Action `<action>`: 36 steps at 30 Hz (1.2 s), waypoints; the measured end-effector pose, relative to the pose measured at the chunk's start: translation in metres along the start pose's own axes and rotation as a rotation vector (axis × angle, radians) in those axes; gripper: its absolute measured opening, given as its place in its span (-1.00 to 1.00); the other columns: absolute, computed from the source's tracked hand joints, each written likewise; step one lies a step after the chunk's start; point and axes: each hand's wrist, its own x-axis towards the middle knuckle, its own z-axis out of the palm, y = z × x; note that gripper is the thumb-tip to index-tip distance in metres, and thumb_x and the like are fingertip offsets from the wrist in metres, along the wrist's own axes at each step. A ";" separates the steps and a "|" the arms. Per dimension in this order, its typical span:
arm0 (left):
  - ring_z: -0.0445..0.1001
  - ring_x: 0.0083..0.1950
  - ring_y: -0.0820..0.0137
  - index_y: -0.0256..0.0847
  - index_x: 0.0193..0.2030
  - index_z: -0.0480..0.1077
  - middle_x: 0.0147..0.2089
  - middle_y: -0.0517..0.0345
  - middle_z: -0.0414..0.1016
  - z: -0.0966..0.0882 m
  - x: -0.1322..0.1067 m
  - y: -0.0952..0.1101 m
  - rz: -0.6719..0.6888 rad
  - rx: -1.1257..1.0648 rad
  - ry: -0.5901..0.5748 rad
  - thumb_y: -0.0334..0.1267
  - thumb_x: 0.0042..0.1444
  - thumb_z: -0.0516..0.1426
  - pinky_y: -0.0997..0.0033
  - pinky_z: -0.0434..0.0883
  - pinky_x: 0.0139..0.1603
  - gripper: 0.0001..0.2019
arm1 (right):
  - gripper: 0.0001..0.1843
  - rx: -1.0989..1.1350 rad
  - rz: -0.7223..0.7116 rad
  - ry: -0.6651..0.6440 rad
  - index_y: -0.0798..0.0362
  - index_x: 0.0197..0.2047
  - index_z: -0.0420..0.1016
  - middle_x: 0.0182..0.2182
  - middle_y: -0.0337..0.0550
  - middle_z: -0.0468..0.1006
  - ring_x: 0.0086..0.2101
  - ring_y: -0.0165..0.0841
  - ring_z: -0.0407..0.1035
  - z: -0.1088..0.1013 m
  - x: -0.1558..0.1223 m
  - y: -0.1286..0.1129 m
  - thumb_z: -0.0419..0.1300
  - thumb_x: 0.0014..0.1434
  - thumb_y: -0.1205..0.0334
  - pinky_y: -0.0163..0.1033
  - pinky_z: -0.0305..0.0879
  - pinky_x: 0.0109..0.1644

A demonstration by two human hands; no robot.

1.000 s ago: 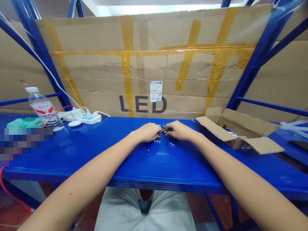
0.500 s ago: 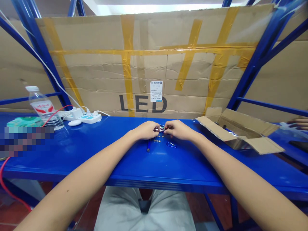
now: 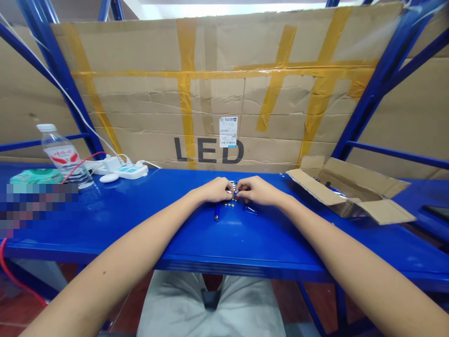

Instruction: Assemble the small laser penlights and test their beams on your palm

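Note:
My left hand [image 3: 220, 189] is closed in a pinch over a small silvery piece that is too small to name. Opposite it, my right hand [image 3: 258, 191] pinches at a tiny item with a hint of blue and red, partly hidden by the fingers. The fingertips of both hands nearly meet. Between and below them lie several small round silver discs [image 3: 229, 204], like button cells. A short blue cylinder [image 3: 216, 212] lies just below my left hand. Below my right hand is a blue carabiner [image 3: 250, 210]. More shiny small pieces [image 3: 233, 183] show behind the fingertips.
An open cardboard box [image 3: 345, 189] with dark and blue items stands at right. To the left are a water bottle [image 3: 65, 157], a white power strip [image 3: 131, 172], a white oval object [image 3: 109, 178] and a green packet [image 3: 37, 177]. A large carton [image 3: 150, 117] backs the blue table [image 3: 196, 243].
My right hand has shifted slightly left, bringing its fingertips closer to my left hand's. Another person's hand at the far right edge has gone out of view.

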 end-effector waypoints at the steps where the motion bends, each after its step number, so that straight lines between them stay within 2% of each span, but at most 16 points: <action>1: 0.17 -0.53 0.50 -0.28 -0.48 0.43 -0.61 0.28 0.27 -0.001 0.000 -0.001 0.005 -0.007 -0.014 -0.22 -0.01 0.12 0.46 0.06 -0.49 -0.83 | -0.91 0.002 -0.002 -0.004 0.09 -0.33 0.44 -0.48 -0.20 0.55 -0.50 -0.38 0.44 0.000 0.000 0.000 0.15 0.10 0.27 -0.33 0.29 -0.41; 9: 0.31 -0.44 0.47 -0.27 -0.36 0.53 -0.46 0.22 0.45 -0.008 -0.002 -0.010 0.041 -0.042 -0.096 -0.30 -0.07 0.10 0.48 0.18 -0.39 -0.81 | -0.89 0.002 -0.021 -0.025 0.08 -0.32 0.44 -0.50 -0.24 0.52 -0.54 -0.41 0.41 0.001 0.000 -0.001 0.15 0.11 0.24 -0.33 0.27 -0.41; 21: 0.30 -0.45 0.48 -0.28 -0.36 0.54 -0.50 0.22 0.44 -0.013 -0.007 -0.004 -0.011 -0.029 -0.119 -0.28 -0.08 0.13 0.48 0.15 -0.44 -0.81 | -0.85 0.049 -0.039 -0.051 0.08 -0.27 0.46 -0.47 -0.23 0.54 -0.55 -0.40 0.42 0.005 0.000 -0.002 0.16 0.11 0.20 -0.31 0.28 -0.40; 24: 0.33 -0.40 0.45 -0.28 -0.28 0.55 -0.42 0.19 0.49 -0.018 -0.006 -0.006 -0.031 -0.028 -0.114 -0.22 -0.05 0.15 0.48 0.19 -0.39 -0.76 | -0.85 0.036 -0.039 -0.007 0.09 -0.29 0.45 -0.48 -0.23 0.52 -0.55 -0.40 0.41 0.001 -0.001 -0.004 0.16 0.12 0.19 -0.31 0.27 -0.41; 27: 0.37 -0.34 0.42 -0.29 -0.21 0.53 -0.34 0.13 0.52 -0.030 -0.008 -0.010 -0.041 0.029 -0.115 -0.13 0.10 0.08 0.48 0.22 -0.34 -0.70 | -0.84 0.005 -0.037 0.065 0.08 -0.30 0.44 -0.47 -0.23 0.50 -0.55 -0.41 0.39 -0.005 -0.002 -0.003 0.15 0.13 0.16 -0.30 0.26 -0.42; 30: 0.42 -0.27 0.36 -0.28 -0.15 0.51 -0.21 0.02 0.55 -0.042 -0.014 -0.013 -0.128 0.207 -0.141 -0.25 0.17 0.00 0.44 0.27 -0.27 -0.72 | -0.84 -0.047 -0.027 0.102 0.07 -0.30 0.45 -0.48 -0.24 0.50 -0.56 -0.42 0.37 -0.010 -0.003 -0.002 0.14 0.15 0.16 -0.29 0.25 -0.41; 33: 0.47 -0.20 0.29 -0.26 -0.10 0.49 -0.10 -0.07 0.56 -0.046 -0.019 -0.010 -0.303 0.376 -0.200 -0.34 0.09 0.06 0.42 0.32 -0.23 -0.73 | -0.84 -0.090 -0.018 0.110 0.07 -0.30 0.45 -0.49 -0.23 0.50 -0.56 -0.42 0.36 -0.011 -0.003 -0.001 0.13 0.16 0.17 -0.28 0.24 -0.41; 36: 0.50 -0.21 0.22 -0.31 -0.09 0.50 -0.08 -0.18 0.56 -0.044 -0.022 0.000 -0.404 0.487 -0.290 -0.33 0.04 0.11 0.39 0.36 -0.25 -0.71 | -0.86 -0.129 -0.010 0.109 0.07 -0.31 0.45 -0.50 -0.23 0.49 -0.56 -0.42 0.35 -0.011 -0.004 -0.001 0.13 0.16 0.19 -0.28 0.22 -0.41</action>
